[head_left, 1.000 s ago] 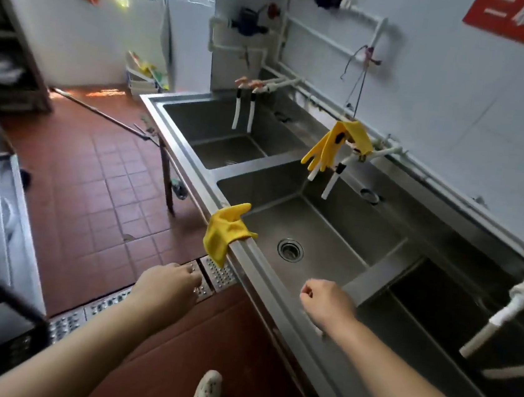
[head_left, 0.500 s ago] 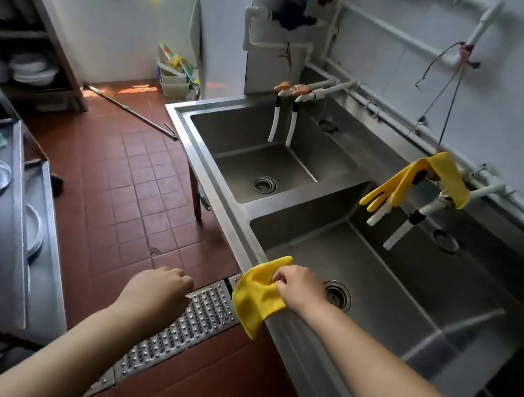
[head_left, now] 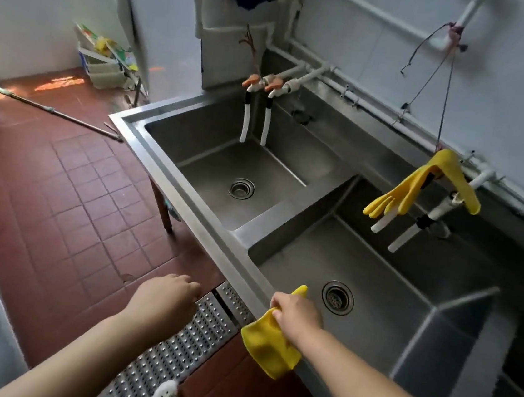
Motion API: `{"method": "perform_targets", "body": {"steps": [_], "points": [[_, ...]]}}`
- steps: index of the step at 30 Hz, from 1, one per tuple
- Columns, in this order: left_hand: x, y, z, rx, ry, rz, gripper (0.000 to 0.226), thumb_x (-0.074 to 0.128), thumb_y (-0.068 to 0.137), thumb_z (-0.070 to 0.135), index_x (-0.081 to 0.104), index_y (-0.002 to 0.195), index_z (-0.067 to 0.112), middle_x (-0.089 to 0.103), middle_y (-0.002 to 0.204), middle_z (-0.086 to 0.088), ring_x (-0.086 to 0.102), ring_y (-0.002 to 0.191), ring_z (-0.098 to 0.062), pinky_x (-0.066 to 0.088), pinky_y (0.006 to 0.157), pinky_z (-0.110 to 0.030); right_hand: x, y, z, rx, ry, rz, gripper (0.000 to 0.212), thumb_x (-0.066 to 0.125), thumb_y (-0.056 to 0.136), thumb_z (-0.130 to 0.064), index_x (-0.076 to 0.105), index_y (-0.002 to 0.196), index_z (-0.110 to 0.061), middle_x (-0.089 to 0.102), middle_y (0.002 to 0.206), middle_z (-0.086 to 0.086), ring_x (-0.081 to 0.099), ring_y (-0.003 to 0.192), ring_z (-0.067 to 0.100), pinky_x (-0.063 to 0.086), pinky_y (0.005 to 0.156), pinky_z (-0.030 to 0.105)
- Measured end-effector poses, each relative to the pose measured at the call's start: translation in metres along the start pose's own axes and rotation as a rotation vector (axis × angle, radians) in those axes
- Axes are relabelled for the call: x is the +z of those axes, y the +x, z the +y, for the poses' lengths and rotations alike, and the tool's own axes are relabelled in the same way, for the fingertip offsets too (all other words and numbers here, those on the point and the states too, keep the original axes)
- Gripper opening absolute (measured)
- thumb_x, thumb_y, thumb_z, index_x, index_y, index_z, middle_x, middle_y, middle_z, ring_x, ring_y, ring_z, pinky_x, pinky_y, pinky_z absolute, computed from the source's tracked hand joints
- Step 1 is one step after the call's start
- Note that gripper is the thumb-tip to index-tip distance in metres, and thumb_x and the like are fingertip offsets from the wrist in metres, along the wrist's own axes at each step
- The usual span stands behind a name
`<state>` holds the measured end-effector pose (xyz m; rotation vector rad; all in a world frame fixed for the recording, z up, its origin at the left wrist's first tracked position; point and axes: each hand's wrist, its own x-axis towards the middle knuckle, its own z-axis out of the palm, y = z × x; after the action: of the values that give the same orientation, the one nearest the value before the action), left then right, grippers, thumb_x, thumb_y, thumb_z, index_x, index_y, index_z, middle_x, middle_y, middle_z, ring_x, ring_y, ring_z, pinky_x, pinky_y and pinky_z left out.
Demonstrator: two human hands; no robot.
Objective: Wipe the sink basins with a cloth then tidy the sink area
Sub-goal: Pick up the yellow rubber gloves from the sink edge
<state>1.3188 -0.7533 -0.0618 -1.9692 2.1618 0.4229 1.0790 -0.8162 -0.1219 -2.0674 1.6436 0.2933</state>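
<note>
Since half a second ago my right hand (head_left: pixel 298 313) has kept its hold on the yellow glove (head_left: pixel 268 342) at the sink's front rim (head_left: pixel 217 235), and the view has swung so the far basin (head_left: pixel 240 176) now sits well ahead of it. I have the fingers of that hand curled round the glove's upper part; most of the glove hangs below and to the left of the hand over the outer face of the rim, with one yellow tip poking up just beyond the knuckles. Just past the hand lies the near basin (head_left: pixel 372 309), its drain (head_left: pixel 337 297) close to the right of the fingers. My left hand (head_left: pixel 166 298) hovers off to the left of the right one, over the perforated floor grate (head_left: pixel 178 348), fingers loosely curled and holding nothing. Well ahead and to the right of my right hand, a second yellow glove (head_left: pixel 418 186) is draped over the white taps (head_left: pixel 428 217) above the near basin. Farther off, two white spouts with orange handles (head_left: pixel 261 82) hang into the far basin. Red floor tiles (head_left: pixel 69 183) spread out to the left of both hands.
</note>
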Motion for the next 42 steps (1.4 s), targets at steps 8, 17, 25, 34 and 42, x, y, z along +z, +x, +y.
{"method": "perform_targets", "body": {"steps": [8,17,25,34,42], "points": [[-0.03,0.077,0.003,0.351,-0.12,-0.035,0.035,0.045,0.09,0.028,0.055,0.123,0.026,0.057,0.122,0.003,0.052,0.117,-0.018,0.046,0.094,-0.034,-0.031,-0.023,-0.006,0.113,0.173,0.2,0.011,0.054,0.088,-0.026,0.061,0.097,-0.026,0.066,0.103,0.001,0.06,0.096,0.024,0.044,0.072,0.032],[-0.078,0.109,0.099,0.24,-1.088,-0.372,0.033,0.044,0.098,0.036,0.064,0.096,0.011,0.064,0.093,-0.008,0.059,0.081,-0.018,0.048,0.08,-0.033,-0.08,-0.064,-0.007,0.006,0.139,0.755,0.02,0.052,0.08,-0.017,0.067,0.093,-0.02,0.067,0.085,0.0,0.061,0.078,0.019,0.05,0.064,0.028],[-0.117,0.124,0.152,0.175,-1.394,-0.464,0.019,0.065,0.088,0.02,0.065,0.101,0.006,0.073,0.09,-0.01,0.07,0.083,-0.024,0.059,0.067,-0.032,-0.106,-0.074,0.024,-0.156,-0.213,0.751,0.019,0.05,0.085,-0.025,0.068,0.083,-0.023,0.061,0.079,-0.004,0.057,0.074,0.014,0.05,0.059,0.023],[-0.149,0.175,0.189,0.191,-1.186,-0.567,0.042,0.075,0.075,0.039,0.057,0.106,0.016,0.067,0.104,-0.005,0.066,0.096,-0.019,0.057,0.076,-0.032,-0.15,-0.038,0.082,-0.455,-0.361,0.701,0.019,0.051,0.093,-0.021,0.065,0.106,-0.019,0.066,0.098,0.003,0.061,0.094,0.02,0.054,0.081,0.033],[-0.147,0.217,0.197,-0.008,-1.154,-0.318,0.019,0.064,0.087,0.016,0.061,0.105,0.012,0.067,0.094,-0.011,0.065,0.082,-0.023,0.056,0.073,-0.036,-0.172,0.002,0.133,-0.63,-0.332,0.787,0.033,0.056,0.092,-0.013,0.054,0.125,-0.014,0.066,0.099,0.006,0.061,0.088,0.022,0.053,0.077,0.036]]}}
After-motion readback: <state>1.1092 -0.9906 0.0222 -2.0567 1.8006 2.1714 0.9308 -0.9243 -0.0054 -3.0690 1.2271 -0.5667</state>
